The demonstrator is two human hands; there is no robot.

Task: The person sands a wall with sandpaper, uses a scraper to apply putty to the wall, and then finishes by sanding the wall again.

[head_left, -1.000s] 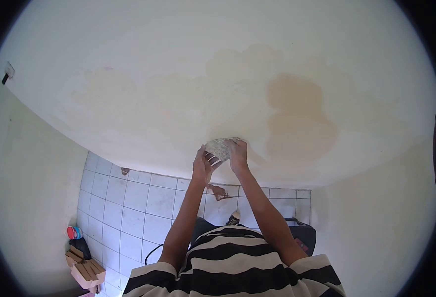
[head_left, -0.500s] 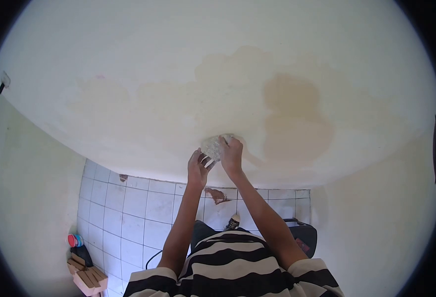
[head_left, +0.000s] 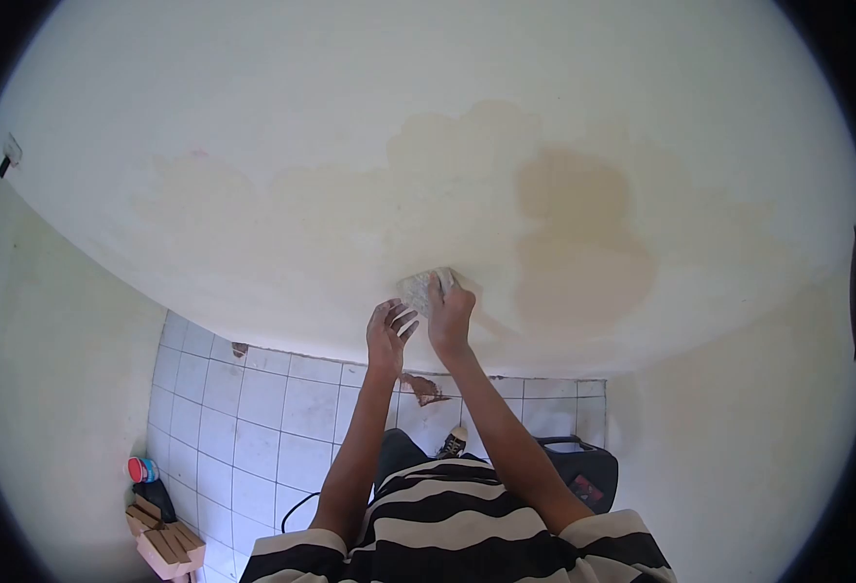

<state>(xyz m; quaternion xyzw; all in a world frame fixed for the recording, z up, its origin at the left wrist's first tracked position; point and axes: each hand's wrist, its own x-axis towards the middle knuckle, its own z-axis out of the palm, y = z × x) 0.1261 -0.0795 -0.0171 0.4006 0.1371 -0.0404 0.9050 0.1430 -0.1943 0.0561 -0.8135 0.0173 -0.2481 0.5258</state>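
Observation:
My right hand [head_left: 451, 309] grips a whitish, speckled flat piece [head_left: 416, 290] that lies against the pale wall [head_left: 331, 223]. What exactly the piece is I cannot make out. Just left of it and a little lower is my left hand [head_left: 389, 332], its fingers spread and holding nothing. Whitish dust marks the fingers of both hands. To the right of my hands the wall bears a darker tan patch [head_left: 578, 228], with lighter beige patches around it.
White floor tiles [head_left: 253, 413] with a broken reddish spot [head_left: 423, 390] meet the wall's foot. A dark bag [head_left: 593, 471] stands at right by my legs. At lower left are a cardboard box [head_left: 167, 549] and a red-lidded tub [head_left: 138, 469]. A shoe [head_left: 454, 443] shows below.
My left hand has drawn slightly down and away from the speckled piece, its fingers apart. My right hand has shifted a little downward with the piece still in its grip.

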